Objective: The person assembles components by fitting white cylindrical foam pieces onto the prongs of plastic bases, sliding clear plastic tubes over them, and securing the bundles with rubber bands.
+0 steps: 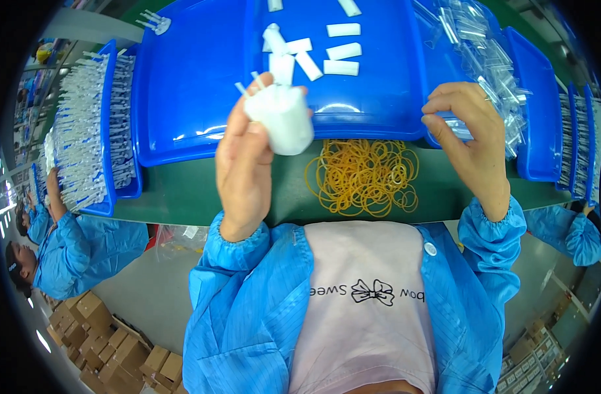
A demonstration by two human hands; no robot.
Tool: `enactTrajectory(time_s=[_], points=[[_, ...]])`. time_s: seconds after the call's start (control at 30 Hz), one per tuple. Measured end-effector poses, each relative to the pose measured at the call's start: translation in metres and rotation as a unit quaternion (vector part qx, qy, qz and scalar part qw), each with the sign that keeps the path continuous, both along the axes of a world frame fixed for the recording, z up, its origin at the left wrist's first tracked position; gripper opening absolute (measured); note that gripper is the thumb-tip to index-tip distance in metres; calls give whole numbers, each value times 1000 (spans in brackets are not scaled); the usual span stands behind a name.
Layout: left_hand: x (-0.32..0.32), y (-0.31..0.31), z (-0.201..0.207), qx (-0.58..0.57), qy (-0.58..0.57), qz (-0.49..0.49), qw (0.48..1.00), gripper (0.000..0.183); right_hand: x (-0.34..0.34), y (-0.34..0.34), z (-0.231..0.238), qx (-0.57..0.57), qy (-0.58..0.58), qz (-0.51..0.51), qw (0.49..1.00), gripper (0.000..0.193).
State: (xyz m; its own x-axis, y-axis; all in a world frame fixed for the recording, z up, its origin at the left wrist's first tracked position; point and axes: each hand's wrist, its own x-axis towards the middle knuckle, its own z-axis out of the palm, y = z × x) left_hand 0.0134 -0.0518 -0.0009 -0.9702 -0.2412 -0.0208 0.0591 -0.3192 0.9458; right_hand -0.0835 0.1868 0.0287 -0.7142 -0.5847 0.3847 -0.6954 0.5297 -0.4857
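The left hand point(244, 164) is raised above the near edge of the bench point(202, 190), its fingers curled tight around a white bundle point(282, 118) of small plastic pieces. The bundle looks like a stubby, matte white cylinder, with a few thin white stems sticking out from its top beside the fingertips. The right hand point(468, 134) is well apart from the left, its fingers bent and pinched on a clear plastic sleeve point(459, 128) at the lip of a side tray; the sleeve is thin, glossy and see-through.

Between the two hands, on the dark green bench top, lies a loose heap of yellow rubber bands point(366, 176), thin rings tangled over one another. Just behind them sits a large blue tray point(202, 85), smooth and shiny with rounded corners, and on its floor lie several flat white rectangular pieces point(342, 49). To the right, a pile of clear sleeves point(484, 59) spills over a second blue tray point(537, 111). To the left, a narrower blue tray point(110, 131) holds dense rows of slim white sticks point(80, 138). Another person in a blue coat point(84, 246) sits at the left, above brown cardboard boxes point(116, 348) on the floor.
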Motion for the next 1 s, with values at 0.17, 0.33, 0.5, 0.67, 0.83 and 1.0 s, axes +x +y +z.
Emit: enactTrajectory(time_s=[0.17,0.33,0.5,0.67,0.83,1.0], points=[[5,-8,-4,39,-8,27,999,53,-9,35,-5,89,9,-43,995,11],[5,-11,-10,90,-6,21,996,48,-10,43,-27,207,30,-30,977,23],[7,-12,-16,265,-33,23,963,44,-16,36,-33,235,24,-29,971,27],[9,1,-7,156,-18,1,988,35,-13,28,-27,-63,-100,-101,988,25],[6,17,-6,-142,56,15,988,23,8,-1,7,-412,-329,-21,849,23],[6,23,-3,-309,143,21,940,27,26,-23,16,-413,-303,31,858,32]])
